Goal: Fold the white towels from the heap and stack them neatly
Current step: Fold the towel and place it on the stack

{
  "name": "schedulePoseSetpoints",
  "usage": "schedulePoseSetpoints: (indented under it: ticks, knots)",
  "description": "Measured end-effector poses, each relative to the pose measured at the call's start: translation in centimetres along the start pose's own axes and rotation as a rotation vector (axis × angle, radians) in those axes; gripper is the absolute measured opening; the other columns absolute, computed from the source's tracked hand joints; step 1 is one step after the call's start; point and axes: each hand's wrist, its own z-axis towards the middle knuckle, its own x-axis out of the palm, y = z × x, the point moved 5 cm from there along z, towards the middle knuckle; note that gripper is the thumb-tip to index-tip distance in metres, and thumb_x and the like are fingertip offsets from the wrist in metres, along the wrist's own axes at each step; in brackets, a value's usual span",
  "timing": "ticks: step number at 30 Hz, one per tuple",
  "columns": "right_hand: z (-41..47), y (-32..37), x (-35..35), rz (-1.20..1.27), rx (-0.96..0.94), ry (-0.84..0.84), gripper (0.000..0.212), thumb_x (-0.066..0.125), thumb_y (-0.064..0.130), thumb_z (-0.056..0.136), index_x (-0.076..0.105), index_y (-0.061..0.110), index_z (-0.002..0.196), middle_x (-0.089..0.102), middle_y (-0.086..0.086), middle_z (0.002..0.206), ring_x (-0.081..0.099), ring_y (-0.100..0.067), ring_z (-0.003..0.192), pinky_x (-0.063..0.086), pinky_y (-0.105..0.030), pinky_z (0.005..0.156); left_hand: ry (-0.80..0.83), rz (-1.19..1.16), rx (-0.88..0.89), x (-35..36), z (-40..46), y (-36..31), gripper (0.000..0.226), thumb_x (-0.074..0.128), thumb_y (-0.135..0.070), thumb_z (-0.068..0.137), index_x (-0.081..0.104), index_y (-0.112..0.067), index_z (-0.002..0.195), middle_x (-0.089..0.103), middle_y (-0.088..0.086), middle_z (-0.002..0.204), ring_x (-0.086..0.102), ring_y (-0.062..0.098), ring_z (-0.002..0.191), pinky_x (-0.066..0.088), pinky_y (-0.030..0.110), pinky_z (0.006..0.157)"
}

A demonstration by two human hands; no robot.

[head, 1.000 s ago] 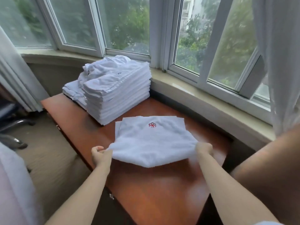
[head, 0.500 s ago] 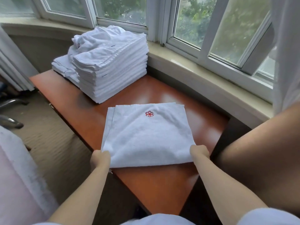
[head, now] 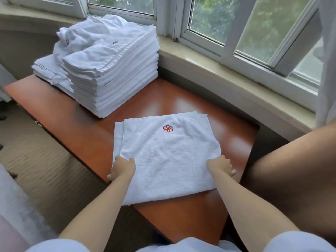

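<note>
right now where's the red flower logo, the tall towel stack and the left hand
red flower logo (head: 167,128), head view, centre of the embroidery
tall towel stack (head: 116,88), head view, front side of the layered edges
left hand (head: 123,167), head view, back of the hand

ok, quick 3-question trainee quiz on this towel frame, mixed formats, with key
1. True or false: the towel under the hands lies flat on the wooden table.
2. Multiple choice: the red flower emblem sits near the towel's A) far edge B) near edge C) left corner.
3. Fill in: the tall stack of folded towels stands on the table's far ____ side.

Key: 1 true; 2 A; 3 left. The left hand and right hand rest at the towel's side edges.
</note>
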Motion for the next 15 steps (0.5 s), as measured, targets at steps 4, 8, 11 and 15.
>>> schedulePoseSetpoints:
  ticks: [4, 8, 11, 15]
  knots:
    - [1.5, 2.4, 0.0, 0.175, -0.003, -0.019, 0.037, 0.052, 0.017, 0.087, 0.05, 0.009, 0.124, 0.054, -0.012, 0.127, 0.051, -0.032, 0.119, 0.032, -0.04, 0.107, -0.001, -0.018, 0.021, 0.0, 2.9, -2.5, 0.045, 0.046, -0.037, 0.095, 0.043, -0.009, 0.13, 0.061, 0.014, 0.116, 0.054, 0.037, 0.112, 0.021, 0.05, 0.11]
    - [4.6, 5.4, -0.2, 0.321, -0.013, 0.002, 0.042, 0.05, 0.018, 0.089, 0.046, 0.006, 0.128, 0.055, -0.015, 0.129, 0.051, -0.036, 0.12, 0.041, -0.042, 0.102, -0.022, -0.085, 0.051, 0.4, 5.9, -5.8, 0.048, 0.045, -0.036, 0.096, 0.043, -0.011, 0.137, 0.062, 0.014, 0.117, 0.052, 0.038, 0.116, 0.012, 0.055, 0.114]
    - [6.9, 7.6, -0.2, 0.358, 0.012, 0.017, 0.04, 0.05, 0.018, 0.088, 0.047, 0.004, 0.126, 0.055, -0.015, 0.129, 0.053, -0.037, 0.118, 0.044, -0.044, 0.099, -0.046, -0.172, 0.04, 0.3, 8.1, -7.8, 0.048, 0.048, -0.036, 0.096, 0.045, -0.011, 0.137, 0.06, 0.014, 0.122, 0.05, 0.038, 0.119, 0.016, 0.055, 0.115]
    - [9.9, 10.7, -0.4, 0.355, 0.062, 0.011, 0.036, 0.051, 0.018, 0.088, 0.052, 0.005, 0.122, 0.056, -0.012, 0.127, 0.055, -0.036, 0.116, 0.045, -0.042, 0.099, -0.115, -0.223, 0.014, 0.4, 10.3, -9.3, 0.032, 0.047, -0.031, 0.098, 0.055, -0.011, 0.121, 0.063, 0.01, 0.102, 0.053, 0.038, 0.11, 0.018, 0.054, 0.115]
